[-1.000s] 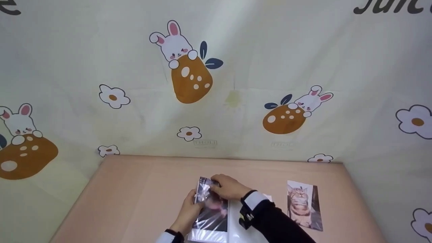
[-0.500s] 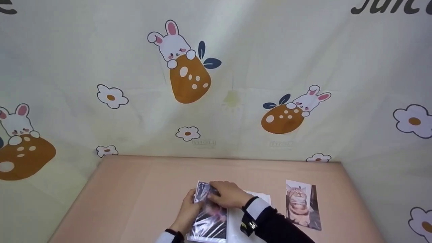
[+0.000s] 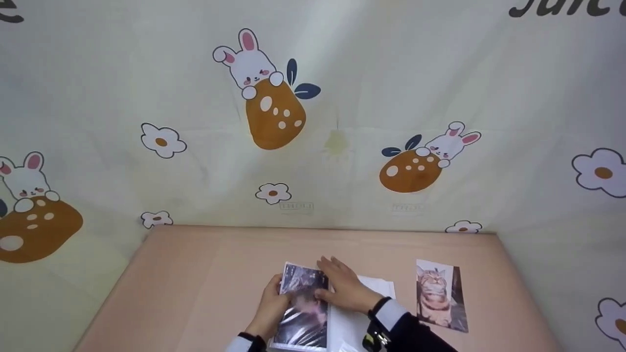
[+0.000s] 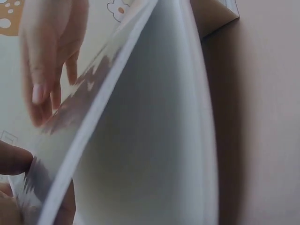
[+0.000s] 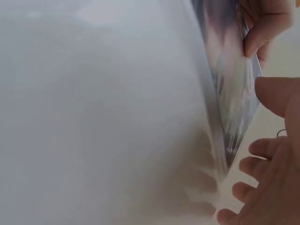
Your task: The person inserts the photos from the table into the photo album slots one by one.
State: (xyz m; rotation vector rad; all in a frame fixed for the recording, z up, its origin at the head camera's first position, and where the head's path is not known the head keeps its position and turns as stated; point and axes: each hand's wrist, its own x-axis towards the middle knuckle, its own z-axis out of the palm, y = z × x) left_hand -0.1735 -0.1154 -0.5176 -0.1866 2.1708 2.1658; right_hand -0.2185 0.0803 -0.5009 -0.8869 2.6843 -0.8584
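Observation:
A photo album (image 3: 345,325) lies open at the table's front middle, its right side a blank white page. On its left, a clear-sleeved page (image 3: 304,322) with a dark, pinkish picture is lifted, and glare blurs the picture. My left hand (image 3: 269,303) pinches that page's left edge, the thumb on top. Extended fingers of my right hand (image 3: 346,288) are over the page's upper right edge; in the right wrist view they look apart from the sleeve. In the left wrist view the raised leaf (image 4: 101,110) stands tilted away from the white page (image 4: 145,122) beneath.
A loose cat photo (image 3: 435,296) lies flat on the pinkish table (image 3: 210,274), right of the album. A pale cloth (image 3: 342,63) printed with rabbits and flowers hangs behind the table and at its sides.
My right hand has let go of the page's top, straightened its fingers and shifted right. The left hand keeps its grip. More of the album's white right page shows than at first.

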